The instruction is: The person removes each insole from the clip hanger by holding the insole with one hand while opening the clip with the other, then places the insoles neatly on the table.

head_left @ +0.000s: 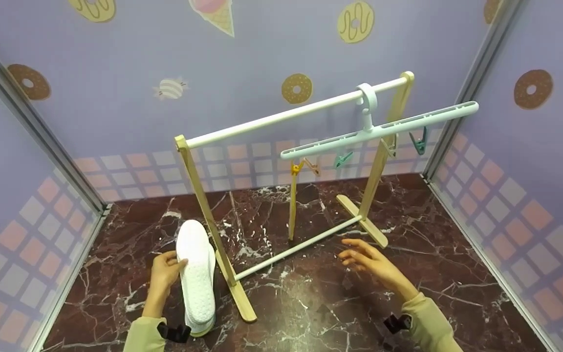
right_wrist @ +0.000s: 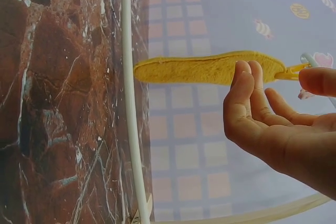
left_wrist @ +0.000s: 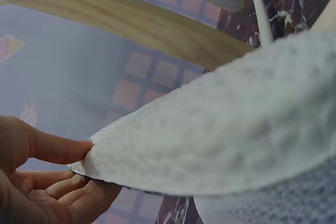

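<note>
My left hand point(head_left: 163, 273) pinches the edge of a white, bumpy-surfaced insole point(head_left: 194, 259) between thumb and fingers. In the left wrist view, the thumb lies on top of the insole point(left_wrist: 210, 129) and the fingers underneath. Below it is a white shoe point(head_left: 198, 328), mostly covered by the insole. My right hand point(head_left: 372, 264) is held out before the rack with its fingers loosely bent and nothing in them. Beyond it in the right wrist view hangs a yellow insole point(right_wrist: 184, 70), held by a yellow clip point(right_wrist: 291, 72). Hand and insole look apart.
A wooden drying rack point(head_left: 262, 120) stands on the dark red marbled surface point(head_left: 311, 303). A pale hanger point(head_left: 408, 128) hooks over its top bar, with several clips below, such as a green clip point(head_left: 419, 142). Patterned walls point(head_left: 242, 58) enclose the back and sides.
</note>
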Demonstrator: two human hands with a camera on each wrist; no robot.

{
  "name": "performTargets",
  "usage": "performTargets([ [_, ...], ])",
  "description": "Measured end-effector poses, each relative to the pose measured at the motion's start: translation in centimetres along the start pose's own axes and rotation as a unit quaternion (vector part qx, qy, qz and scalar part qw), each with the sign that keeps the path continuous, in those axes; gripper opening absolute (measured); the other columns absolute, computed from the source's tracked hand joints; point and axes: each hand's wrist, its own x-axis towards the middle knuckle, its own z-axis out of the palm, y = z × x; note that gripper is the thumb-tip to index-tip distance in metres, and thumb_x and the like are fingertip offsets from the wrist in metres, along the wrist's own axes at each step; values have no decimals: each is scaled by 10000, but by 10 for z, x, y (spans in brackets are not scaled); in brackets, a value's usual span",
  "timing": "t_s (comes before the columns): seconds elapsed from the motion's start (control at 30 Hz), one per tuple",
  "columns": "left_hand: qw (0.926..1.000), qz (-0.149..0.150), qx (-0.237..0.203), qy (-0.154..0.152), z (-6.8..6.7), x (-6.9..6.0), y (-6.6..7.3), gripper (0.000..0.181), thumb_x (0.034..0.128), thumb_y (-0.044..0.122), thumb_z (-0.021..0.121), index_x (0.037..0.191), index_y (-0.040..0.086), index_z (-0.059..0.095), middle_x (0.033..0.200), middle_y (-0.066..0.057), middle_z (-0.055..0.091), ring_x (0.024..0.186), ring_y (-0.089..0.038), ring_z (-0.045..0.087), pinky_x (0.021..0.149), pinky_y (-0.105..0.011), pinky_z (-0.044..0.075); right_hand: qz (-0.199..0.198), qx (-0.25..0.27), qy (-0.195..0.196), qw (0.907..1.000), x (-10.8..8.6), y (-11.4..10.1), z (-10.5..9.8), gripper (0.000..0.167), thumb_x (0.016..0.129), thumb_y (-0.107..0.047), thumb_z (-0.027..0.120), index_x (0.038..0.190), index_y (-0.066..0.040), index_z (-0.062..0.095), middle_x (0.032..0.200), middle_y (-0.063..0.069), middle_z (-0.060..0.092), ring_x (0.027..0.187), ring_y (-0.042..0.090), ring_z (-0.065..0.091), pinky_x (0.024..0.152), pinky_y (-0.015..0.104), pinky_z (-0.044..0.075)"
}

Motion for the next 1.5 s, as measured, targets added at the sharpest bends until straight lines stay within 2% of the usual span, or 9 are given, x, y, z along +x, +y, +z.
performTargets([
  [0.13,9993,-37,363,106,2,2,-4,380,796,-19,574,1096,-222,459,780,-224,661,568,-32,553,482,-164,449,-86,19,24,10000,-4,4,-1,379,952,-124,380,1299,19,325,1084,160,564,925,109,603,765,285,505],
  [0.33,9995,-209,221,72,4,5,-10,348,781,7,611,1046,-182,487,637,-6,622,533,-26,524,455,-188,466,-102,73,-64,9999,-8,8,-3,311,951,-148,389,1261,-140,408,1032,-48,611,914,66,606,736,240,497],
  [0.43,9995,-291,108,60,7,7,-13,300,779,10,615,990,-170,500,601,25,603,533,-39,532,464,-223,490,-139,112,-78,9998,-9,11,-5,315,951,-130,384,1264,-120,413,1024,-53,615,899,60,608,702,211,491],
  [0.63,9993,-323,104,124,9,11,-21,249,780,26,618,915,-154,512,576,33,572,508,-48,533,468,-253,508,-133,181,-63,9997,-10,11,-6,434,953,-127,376,1306,101,266,1009,-66,611,874,45,609,658,175,478],
  [0.8,9983,-309,438,250,12,12,-25,254,774,69,639,880,-139,540,603,36,482,520,-55,501,462,-259,505,-134,199,-90,9997,-11,11,-6,457,952,-127,379,1299,134,234,1000,-85,608,887,70,613,669,184,482],
  [1.13,9954,-23,893,337,17,15,-35,245,769,87,644,851,-130,565,567,55,502,538,-46,461,480,-212,433,-263,374,-176,9988,-15,14,-7,445,954,-104,365,1301,142,233,1017,-63,603,899,70,606,694,193,491],
  [1.33,9969,-204,712,251,17,17,-42,238,788,53,615,895,-143,533,608,13,533,544,-56,479,481,-255,500,-207,319,-117,9992,-17,13,-7,377,951,-103,372,1295,47,334,1020,-35,612,890,79,606,694,198,495],
  [1.43,9971,-189,640,362,18,22,-52,228,778,39,618,895,-140,539,649,-51,567,554,-81,495,479,-281,504,-187,300,-94,9993,-17,13,-8,333,950,-105,377,1276,-42,387,1029,-6,614,895,95,607,696,200,495],
  [1.5,9975,22,558,441,19,30,-68,210,762,46,629,873,-119,563,650,-69,581,552,-92,498,473,-275,489,-203,290,-105,9993,-18,12,-8,328,950,-101,373,1274,-57,394,1031,0,613,896,98,607,696,201,494],
])
